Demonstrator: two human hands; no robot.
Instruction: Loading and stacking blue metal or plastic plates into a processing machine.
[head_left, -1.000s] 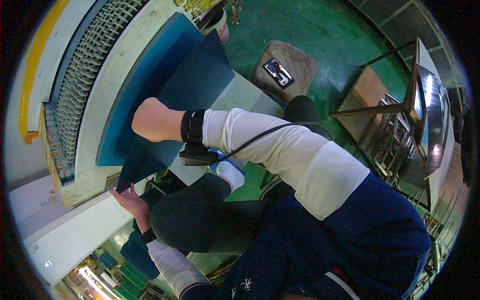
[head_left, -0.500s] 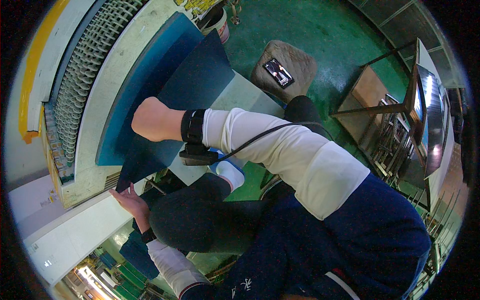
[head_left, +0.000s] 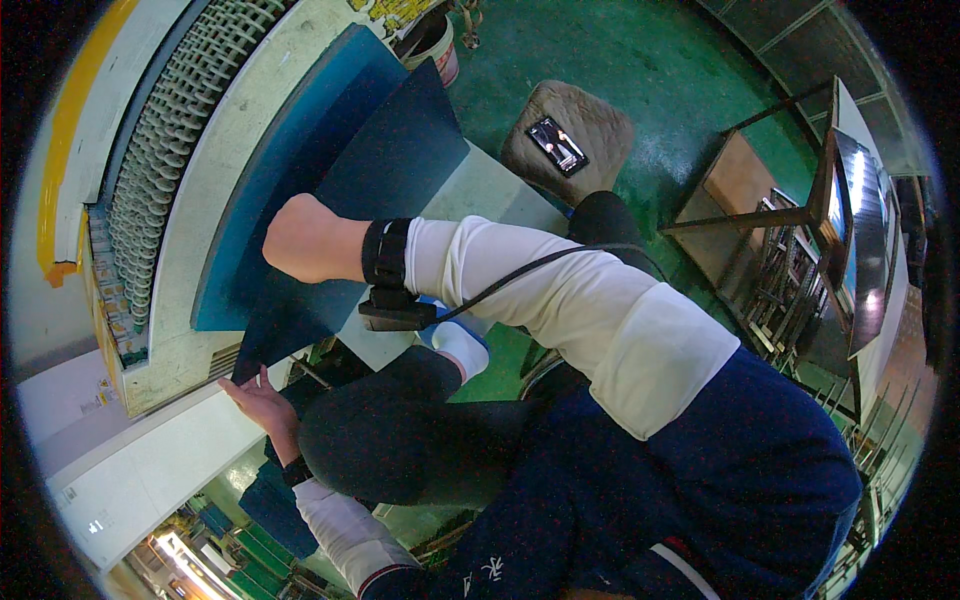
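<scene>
A thin dark blue sheet [head_left: 400, 135] lies over the blue panel [head_left: 345, 85] in front of me, tapering to a corner near my left hand. My left hand [head_left: 265, 405] has its thumb and fingers closed around that near-left corner. Across the middle of the sheet rests my right hand [head_left: 312, 238], balled up with its back toward me. Its fingers are curled underneath and hidden, so what they hold, if anything, does not show. On the right wrist is a black strap [head_left: 388, 252] with a small black box and a cable.
Beyond the panel, a machine bed carries rows of grey rollers [head_left: 180, 130]. A phone [head_left: 557, 147] lies on a brown cushioned stool [head_left: 600, 120]. At the far side stands a white bucket [head_left: 440, 55]. On the right is a metal-framed rack [head_left: 800, 218] with stacked pieces.
</scene>
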